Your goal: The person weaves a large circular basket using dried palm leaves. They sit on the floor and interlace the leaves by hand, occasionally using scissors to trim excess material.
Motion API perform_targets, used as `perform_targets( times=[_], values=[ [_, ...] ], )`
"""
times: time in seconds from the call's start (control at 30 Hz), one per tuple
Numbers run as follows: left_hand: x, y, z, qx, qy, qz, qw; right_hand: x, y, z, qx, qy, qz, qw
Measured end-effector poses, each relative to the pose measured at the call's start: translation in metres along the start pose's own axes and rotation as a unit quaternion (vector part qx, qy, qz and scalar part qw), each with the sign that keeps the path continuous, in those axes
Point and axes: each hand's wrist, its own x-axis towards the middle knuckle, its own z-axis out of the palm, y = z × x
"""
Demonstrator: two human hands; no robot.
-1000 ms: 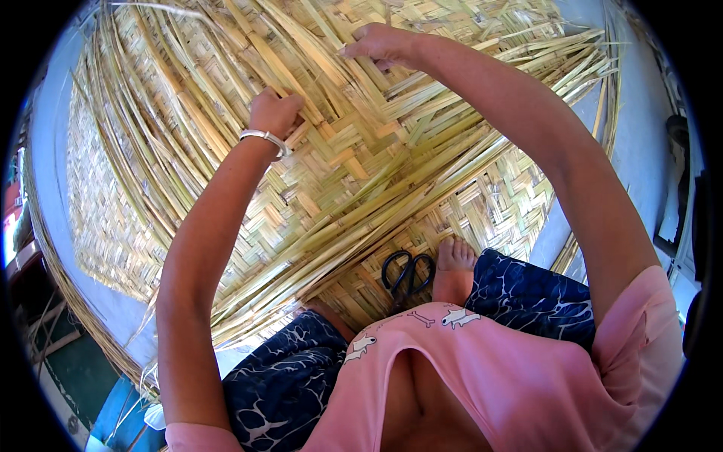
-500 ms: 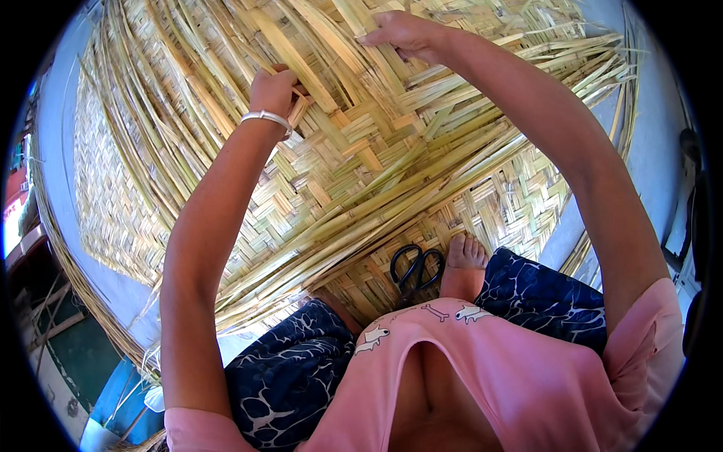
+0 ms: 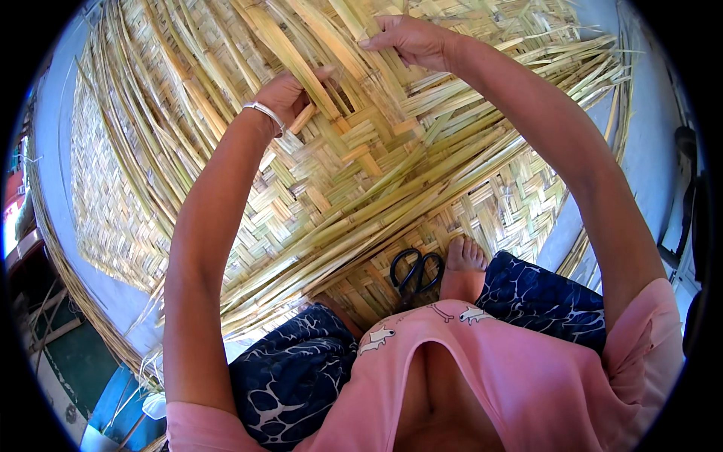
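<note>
A large mat of woven split reed strips [image 3: 286, 192] lies in front of me, its pale strips crossing over and under. My left hand [image 3: 285, 96], with a silver bangle at the wrist, is closed around a wide yellow-green strip [image 3: 290, 56]; a fingertip shows past the strip's far side. Further right, my right hand [image 3: 410, 41] pinches another raised strip [image 3: 380, 56] between thumb and fingers. Between the hands, several unwoven strips run away from me. A dark gap shows in the weave beside my left fingers.
Black-handled scissors [image 3: 416, 273] lie on the mat by my bare foot [image 3: 463, 264]. A long bundle of loose strips [image 3: 361, 218] crosses the mat diagonally. More loose strips [image 3: 135, 113] lie along the left. Pale floor [image 3: 56, 151] borders the mat; a blue object [image 3: 120, 403] stands lower left.
My left hand has turned and moved slightly right, and its finger now reaches behind the wide strip, which has lifted. My right hand has shifted only a little.
</note>
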Motion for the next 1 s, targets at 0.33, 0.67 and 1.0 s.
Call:
perform_targets(
  times=[0.33,0.67,1.0],
  values=[
    [0.006,-0.013,0.002,0.025,0.037,0.077,0.996,0.002,-0.001,0.001,-0.067,0.023,0.028,0.997],
    [0.006,-0.021,-0.005,-0.018,0.032,0.096,0.995,0.011,-0.034,-0.007,0.065,-0.119,-0.095,0.986],
    [-0.015,-0.006,0.013,-0.168,0.031,0.095,0.981,0.016,-0.06,0.025,0.078,-0.12,0.088,0.986]
  ],
)
